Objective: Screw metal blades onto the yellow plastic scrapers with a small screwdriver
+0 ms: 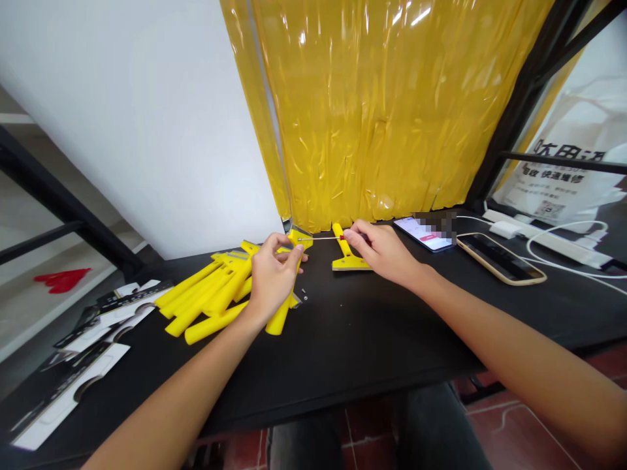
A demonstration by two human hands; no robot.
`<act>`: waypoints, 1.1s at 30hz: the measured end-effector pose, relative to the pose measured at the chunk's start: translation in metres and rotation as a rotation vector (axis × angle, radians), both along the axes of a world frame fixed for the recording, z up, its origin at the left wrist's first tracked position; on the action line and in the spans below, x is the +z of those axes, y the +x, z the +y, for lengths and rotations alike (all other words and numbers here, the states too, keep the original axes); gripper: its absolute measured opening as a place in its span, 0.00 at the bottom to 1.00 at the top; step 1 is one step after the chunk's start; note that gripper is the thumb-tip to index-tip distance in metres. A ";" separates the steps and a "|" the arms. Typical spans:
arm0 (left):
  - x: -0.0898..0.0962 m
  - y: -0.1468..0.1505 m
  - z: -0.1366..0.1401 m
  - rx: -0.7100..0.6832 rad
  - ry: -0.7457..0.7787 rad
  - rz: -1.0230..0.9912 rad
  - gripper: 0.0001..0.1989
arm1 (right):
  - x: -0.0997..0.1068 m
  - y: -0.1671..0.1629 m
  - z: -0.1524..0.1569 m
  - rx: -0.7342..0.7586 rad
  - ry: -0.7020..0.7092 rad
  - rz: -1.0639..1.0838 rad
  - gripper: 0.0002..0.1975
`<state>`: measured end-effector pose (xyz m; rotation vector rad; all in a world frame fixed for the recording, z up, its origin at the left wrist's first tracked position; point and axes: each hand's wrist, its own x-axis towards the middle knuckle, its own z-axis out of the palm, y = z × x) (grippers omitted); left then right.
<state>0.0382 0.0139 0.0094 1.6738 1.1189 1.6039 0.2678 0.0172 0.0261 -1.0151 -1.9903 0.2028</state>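
Note:
My left hand is closed on a yellow scraper, whose wide head points up and to the right. In my right hand is a screwdriver, its thin metal shaft lying level and its tip at the scraper head. Most of the screwdriver's handle is hidden by the fingers. Another yellow scraper lies on the black table just left of my right hand, partly behind it. Several more yellow scrapers are heaped beside and under my left hand. Small metal screws or nuts lie near the heap.
Black and white card sleeves are piled at the table's left. Two phones, one lit and one dark in a tan case, lie on the right by a white power strip with cables. A yellow strip curtain hangs behind.

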 end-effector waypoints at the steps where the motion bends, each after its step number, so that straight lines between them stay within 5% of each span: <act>1: 0.000 0.000 0.000 0.001 0.005 0.008 0.13 | -0.001 0.000 0.001 0.004 -0.008 -0.004 0.18; 8: 0.006 -0.001 -0.001 0.036 0.026 0.027 0.13 | -0.005 0.000 0.004 0.109 -0.042 0.044 0.12; 15: 0.005 -0.002 -0.001 0.046 0.038 0.055 0.12 | -0.003 -0.001 0.004 0.075 -0.047 -0.025 0.22; 21: -0.001 -0.003 0.001 0.021 0.024 0.084 0.12 | -0.006 0.000 0.006 0.059 -0.083 0.051 0.12; 33: -0.001 -0.002 0.003 0.014 0.001 0.021 0.13 | -0.004 -0.001 0.002 0.062 0.052 -0.011 0.13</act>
